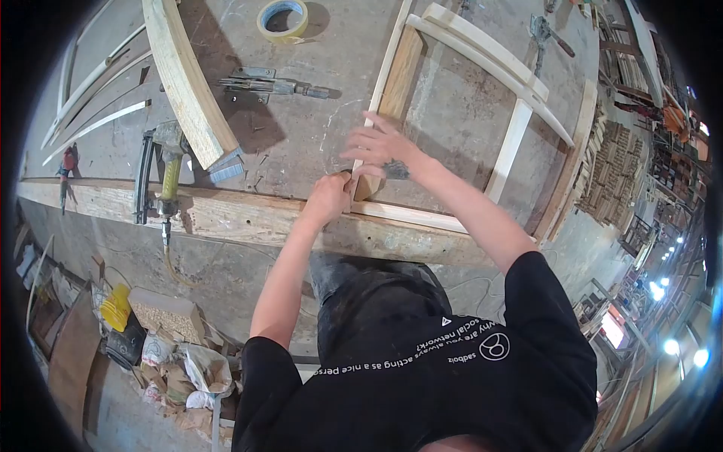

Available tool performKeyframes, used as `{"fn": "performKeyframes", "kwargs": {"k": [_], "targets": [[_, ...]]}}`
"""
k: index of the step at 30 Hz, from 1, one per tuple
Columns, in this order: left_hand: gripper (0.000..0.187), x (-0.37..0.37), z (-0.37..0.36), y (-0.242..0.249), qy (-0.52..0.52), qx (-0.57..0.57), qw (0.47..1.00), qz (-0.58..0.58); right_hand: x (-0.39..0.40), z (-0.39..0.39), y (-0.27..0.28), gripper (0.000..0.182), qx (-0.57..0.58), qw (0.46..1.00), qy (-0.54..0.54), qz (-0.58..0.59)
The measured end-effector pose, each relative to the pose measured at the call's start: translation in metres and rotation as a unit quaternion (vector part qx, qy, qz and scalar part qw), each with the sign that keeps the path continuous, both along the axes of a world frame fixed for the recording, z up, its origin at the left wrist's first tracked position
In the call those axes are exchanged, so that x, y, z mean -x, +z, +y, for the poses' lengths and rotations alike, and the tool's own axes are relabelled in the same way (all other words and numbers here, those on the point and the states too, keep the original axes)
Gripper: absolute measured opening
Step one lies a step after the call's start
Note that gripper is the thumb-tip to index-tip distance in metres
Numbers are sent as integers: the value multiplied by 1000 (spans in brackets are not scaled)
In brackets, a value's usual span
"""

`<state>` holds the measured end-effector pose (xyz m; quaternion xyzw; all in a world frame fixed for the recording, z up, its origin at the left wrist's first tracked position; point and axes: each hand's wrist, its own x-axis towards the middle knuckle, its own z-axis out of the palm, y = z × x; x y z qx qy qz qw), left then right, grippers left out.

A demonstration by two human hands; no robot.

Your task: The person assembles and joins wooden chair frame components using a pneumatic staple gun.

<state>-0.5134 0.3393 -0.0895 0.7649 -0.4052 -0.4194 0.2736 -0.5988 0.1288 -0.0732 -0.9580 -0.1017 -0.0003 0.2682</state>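
Observation:
A wooden frame (pixel 516 143) of pale strips lies on the worktable at the right, its lower left corner near both hands. My left hand (pixel 329 199) is closed at that corner, beside the end of a thin upright strip (pixel 388 71); what its fingers pinch is too small to make out. Just above and to the right, my right hand (pixel 382 148) reaches over the strip with its fingers spread, touching or hovering over it; I cannot tell which. A yellow-green nail gun (pixel 172 169) stands at the table's front edge, left of my hands.
On the table (pixel 301 143) are a tape roll (pixel 282 20), a metal clamp (pixel 275 85), a curved wooden beam (pixel 184 75), loose nails and a hammer-like tool (pixel 552 36). An air hose (pixel 172 260) hangs off the front edge. Bags (pixel 203 369) lie on the floor, lower left.

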Motion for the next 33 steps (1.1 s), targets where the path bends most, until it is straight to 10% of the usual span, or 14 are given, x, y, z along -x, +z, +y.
{"fn": "performKeyframes", "kwargs": {"k": [20,33], "targets": [[30,13,1,9,53,-87,994,-33,-12,-9,-19,22,-61,994,67,59],[25,-14,9,7,74,-69,984,150,-24,-14,-10,25,-68,988,119,74]]}}
